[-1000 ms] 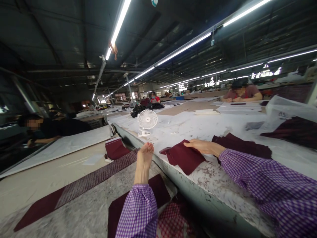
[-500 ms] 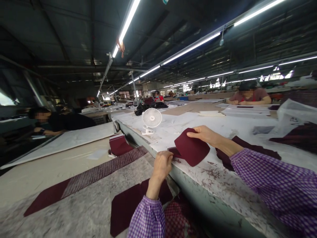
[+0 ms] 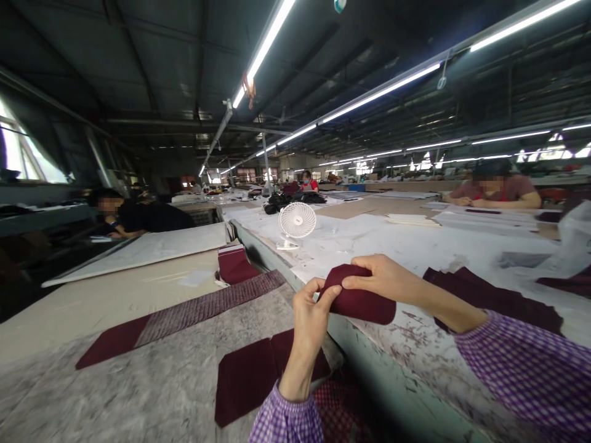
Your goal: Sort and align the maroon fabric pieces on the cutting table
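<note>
A maroon fabric piece [image 3: 364, 303] with rounded corners is held above the edge of the white-covered table. My left hand [image 3: 314, 314] pinches its left end between thumb and fingers. From the upper side, my right hand [image 3: 376, 277] grips the same piece, the two thumbs close together. Whether a second layer lies under it is hidden. Dark maroon pieces [image 3: 494, 298] lie on the table under and beyond my right forearm. Below my left wrist, larger maroon panels [image 3: 244, 378] lie on the grey surface.
A small white fan [image 3: 297, 220] stands near the table edge [image 3: 369, 351]. A long row of overlapped maroon pieces [image 3: 189, 317] and a folded maroon bundle [image 3: 236, 264] lie on the left table. A gap separates the tables. One person [image 3: 152, 215] leans at left, another [image 3: 494, 184] at right.
My left hand has risen from the table edge and taken hold of the piece's left end. My right hand has brought the piece down to it. The view has turned slightly left.
</note>
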Demonstrator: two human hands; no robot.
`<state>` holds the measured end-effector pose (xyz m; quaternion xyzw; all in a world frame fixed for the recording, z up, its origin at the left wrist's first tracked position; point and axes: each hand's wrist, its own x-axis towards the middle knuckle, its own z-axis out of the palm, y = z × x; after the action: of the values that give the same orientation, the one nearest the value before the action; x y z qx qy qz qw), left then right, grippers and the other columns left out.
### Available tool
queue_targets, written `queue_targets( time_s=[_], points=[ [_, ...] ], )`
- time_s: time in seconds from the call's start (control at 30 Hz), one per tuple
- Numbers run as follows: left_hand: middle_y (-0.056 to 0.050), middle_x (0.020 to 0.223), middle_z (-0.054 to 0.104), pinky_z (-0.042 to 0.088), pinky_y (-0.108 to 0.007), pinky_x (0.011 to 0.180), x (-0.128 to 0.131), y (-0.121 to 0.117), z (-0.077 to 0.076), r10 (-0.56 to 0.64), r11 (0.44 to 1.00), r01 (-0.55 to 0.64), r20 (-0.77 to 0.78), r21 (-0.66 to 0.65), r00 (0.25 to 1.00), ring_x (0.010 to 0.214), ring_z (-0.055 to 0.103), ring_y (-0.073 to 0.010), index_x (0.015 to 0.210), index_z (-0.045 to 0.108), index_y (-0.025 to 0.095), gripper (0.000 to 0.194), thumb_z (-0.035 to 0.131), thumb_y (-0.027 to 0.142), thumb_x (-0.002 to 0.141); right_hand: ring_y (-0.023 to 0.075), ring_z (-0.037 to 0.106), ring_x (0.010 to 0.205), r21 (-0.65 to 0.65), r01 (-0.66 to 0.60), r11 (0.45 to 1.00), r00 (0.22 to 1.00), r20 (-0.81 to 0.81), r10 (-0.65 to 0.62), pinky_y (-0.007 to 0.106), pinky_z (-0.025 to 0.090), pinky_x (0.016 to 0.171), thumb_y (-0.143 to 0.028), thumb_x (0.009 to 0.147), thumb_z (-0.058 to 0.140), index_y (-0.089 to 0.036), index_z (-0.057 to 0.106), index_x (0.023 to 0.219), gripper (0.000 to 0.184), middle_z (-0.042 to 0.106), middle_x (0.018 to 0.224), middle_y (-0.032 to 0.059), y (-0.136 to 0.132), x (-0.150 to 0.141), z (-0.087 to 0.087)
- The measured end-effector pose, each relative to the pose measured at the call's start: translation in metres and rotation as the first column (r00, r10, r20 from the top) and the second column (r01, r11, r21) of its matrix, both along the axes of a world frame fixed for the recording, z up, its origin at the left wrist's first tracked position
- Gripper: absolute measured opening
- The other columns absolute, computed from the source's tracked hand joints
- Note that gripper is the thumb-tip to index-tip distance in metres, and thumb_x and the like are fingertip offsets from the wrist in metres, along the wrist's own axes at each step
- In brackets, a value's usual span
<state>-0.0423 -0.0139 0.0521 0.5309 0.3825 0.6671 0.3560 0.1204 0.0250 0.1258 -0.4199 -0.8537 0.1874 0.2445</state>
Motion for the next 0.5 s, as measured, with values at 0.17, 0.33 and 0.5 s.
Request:
queue_targets(
  time_s=[0.17,0.33,0.5],
  points=[
    [0.003,0.060,0.051,0.034,-0.020,0.058,-0.003,0.003,-0.010,-0.049,0.997,0.057,0.125,-0.057,0.991,0.058,0.041,-0.0082,0.064,0.058,0.014,0.028,0.067,0.037,0.076,0.0126,0.046,0.060,-0.155,-0.067,0.986,0.995,-0.087,0.054,0.025,0.034,0.054,-0.055,0.076,0.057,-0.017,0.056,0.068,0.038,0.054,0.065,-0.0019,-0.005,0.020,0.004],
    [0.004,0.056,0.044,0.030,-0.020,0.055,0.003,0.001,-0.015,-0.048,0.997,0.053,0.090,-0.062,0.995,0.056,0.035,-0.0075,0.059,0.053,0.014,0.034,0.063,0.040,0.079,0.0112,0.038,0.055,0.051,0.039,0.998,0.999,0.009,-0.040,0.025,0.027,0.052,-0.058,0.077,0.054,-0.019,0.046,0.058,0.044,0.041,0.056,-0.0042,-0.011,0.026,-0.002],
    [0.005,0.056,0.044,0.032,-0.020,0.056,0.009,-0.001,-0.016,-0.033,0.998,0.036,0.074,-0.047,0.997,0.057,0.036,-0.0079,0.057,0.050,0.015,0.032,0.068,0.034,0.074,0.0105,0.035,0.053,0.053,0.108,0.993,0.994,0.014,-0.109,0.025,0.023,0.050,-0.060,0.075,0.054,-0.020,0.039,0.055,0.048,0.034,0.053,-0.0055,-0.010,0.022,-0.010]
  ],
)
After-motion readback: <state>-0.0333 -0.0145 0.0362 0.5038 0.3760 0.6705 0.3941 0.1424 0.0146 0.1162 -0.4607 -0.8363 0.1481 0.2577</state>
